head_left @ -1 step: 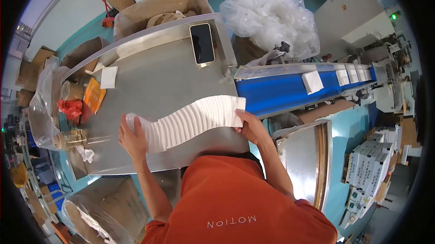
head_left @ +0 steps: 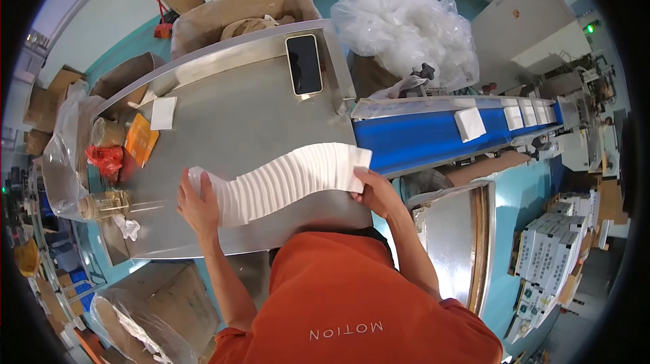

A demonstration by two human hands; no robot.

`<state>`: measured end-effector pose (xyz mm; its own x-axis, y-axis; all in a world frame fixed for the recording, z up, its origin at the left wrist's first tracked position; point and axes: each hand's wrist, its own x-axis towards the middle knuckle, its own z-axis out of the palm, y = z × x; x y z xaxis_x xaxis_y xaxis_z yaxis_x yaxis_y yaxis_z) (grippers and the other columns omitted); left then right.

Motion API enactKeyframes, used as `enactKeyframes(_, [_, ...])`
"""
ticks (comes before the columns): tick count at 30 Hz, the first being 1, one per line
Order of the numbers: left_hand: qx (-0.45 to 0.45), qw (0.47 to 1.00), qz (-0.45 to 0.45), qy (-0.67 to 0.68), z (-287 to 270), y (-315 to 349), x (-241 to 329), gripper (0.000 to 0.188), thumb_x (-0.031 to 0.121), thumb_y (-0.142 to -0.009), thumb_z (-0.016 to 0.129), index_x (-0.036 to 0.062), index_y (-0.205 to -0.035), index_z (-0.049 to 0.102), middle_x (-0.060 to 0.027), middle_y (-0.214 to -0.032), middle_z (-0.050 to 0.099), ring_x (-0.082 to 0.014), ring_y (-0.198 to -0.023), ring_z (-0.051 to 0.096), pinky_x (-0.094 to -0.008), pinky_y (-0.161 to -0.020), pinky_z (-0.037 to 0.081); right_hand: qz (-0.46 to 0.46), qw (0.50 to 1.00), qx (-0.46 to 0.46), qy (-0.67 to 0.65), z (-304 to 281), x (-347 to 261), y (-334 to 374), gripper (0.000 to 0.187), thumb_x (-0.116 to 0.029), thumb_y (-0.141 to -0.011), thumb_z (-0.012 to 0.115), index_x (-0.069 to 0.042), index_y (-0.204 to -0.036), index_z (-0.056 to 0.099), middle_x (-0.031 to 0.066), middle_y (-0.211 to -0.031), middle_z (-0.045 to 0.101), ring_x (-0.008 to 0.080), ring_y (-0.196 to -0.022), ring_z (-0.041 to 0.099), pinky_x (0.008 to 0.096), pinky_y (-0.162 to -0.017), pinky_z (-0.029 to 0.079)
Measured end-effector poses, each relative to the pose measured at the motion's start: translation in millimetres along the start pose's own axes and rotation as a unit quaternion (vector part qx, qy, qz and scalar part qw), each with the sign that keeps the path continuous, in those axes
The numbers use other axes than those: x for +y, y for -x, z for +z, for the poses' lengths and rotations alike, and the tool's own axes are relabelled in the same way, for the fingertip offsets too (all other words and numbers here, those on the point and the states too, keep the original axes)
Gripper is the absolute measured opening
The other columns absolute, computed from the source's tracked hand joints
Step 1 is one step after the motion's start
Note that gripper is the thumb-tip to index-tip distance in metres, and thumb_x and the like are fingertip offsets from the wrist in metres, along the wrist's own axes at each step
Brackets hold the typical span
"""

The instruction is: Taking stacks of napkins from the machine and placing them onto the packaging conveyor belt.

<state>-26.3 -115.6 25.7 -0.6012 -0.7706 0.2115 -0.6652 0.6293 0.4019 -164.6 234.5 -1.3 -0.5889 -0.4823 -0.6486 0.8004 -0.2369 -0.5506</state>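
Observation:
A long, curving row of thin white folded packets [head_left: 291, 178] stands on edge, tightly packed, across the steel table [head_left: 223, 120]. At its left end my left hand [head_left: 200, 205] is closed around the last packets, thumb on the near side and fingers at the outer end. My right hand [head_left: 378, 195] pinches a white packet [head_left: 362, 166] at the right end, beside the mouth of the blue conveyor belt [head_left: 413, 135]. That packet is tilted and partly overlaps the row. The fingertips beneath it are hidden.
White packets [head_left: 470, 124] lie spaced along the belt. A phone [head_left: 304, 65] lies on the far table. At the left are a flat white packet [head_left: 163, 114], an orange pouch [head_left: 141, 139], red plastic [head_left: 105, 159] and tape rolls [head_left: 108, 206]. Raised metal rims edge the table.
The packet in my right hand has shifted slightly to the right. My left hand and the row stay nearly where they were.

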Motion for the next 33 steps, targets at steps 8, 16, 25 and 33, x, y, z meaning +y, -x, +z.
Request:
enactKeyframes(8, [0.008,1.0,0.019,-0.007,5.9,-1.9,-1.7,0.05,0.04,-0.094,0.056,0.0121,-0.135,0.048,-0.0146,-0.12,0.06,-0.0339,-0.115,0.055,-0.0518,-0.096,0.036,-0.114,0.987,0.09,-0.07,-11.5,-13.6,-17.2,0.036,-0.029,-0.098,0.056,0.0,-0.119,0.056,0.0078,-0.104,0.062,0.0159,-0.086,0.061,0.0284,-0.075,0.049])
enactKeyframes(16, [0.026,0.999,0.033,0.0,5.7,-0.7,-0.3,0.049,0.04,-0.094,0.056,0.012,-0.134,0.05,-0.014,-0.116,0.061,-0.034,-0.111,0.056,-0.051,-0.093,0.038,-0.236,0.881,0.148,0.383,-1.8,-32.6,-19.5,0.039,-0.033,-0.101,0.049,0.003,-0.092,0.059,0.0048,-0.073,0.057,0.0134,-0.071,0.054,0.0315,-0.064,0.043])
enactKeyframes(25, [0.02,0.999,0.033,-0.005,4.4,1.4,2.1,0.049,0.039,-0.094,0.056,0.0106,-0.134,0.05,-0.0147,-0.115,0.062,-0.0342,-0.11,0.056,-0.0501,-0.093,0.039,-0.296,0.786,0.155,0.52,31.4,-33.4,-15.8,0.037,-0.034,-0.099,0.052,0.002,-0.107,0.058,0.0185,-0.077,0.06,0.0228,-0.071,0.057,0.0404,-0.065,0.045])
enactKeyframes(33, [0.011,1.0,0.014,0.005,0.4,7.5,7.0,0.049,0.04,-0.095,0.055,0.0097,-0.133,0.05,-0.0154,-0.117,0.061,-0.0344,-0.113,0.056,-0.0495,-0.094,0.038,-0.228,0.931,0.128,0.253,8.0,28.6,-3.6,0.049,-0.043,-0.097,0.055,-0.001,-0.123,0.057,0.0039,-0.103,0.067,0.0165,-0.088,0.062,0.0309,-0.078,0.049])
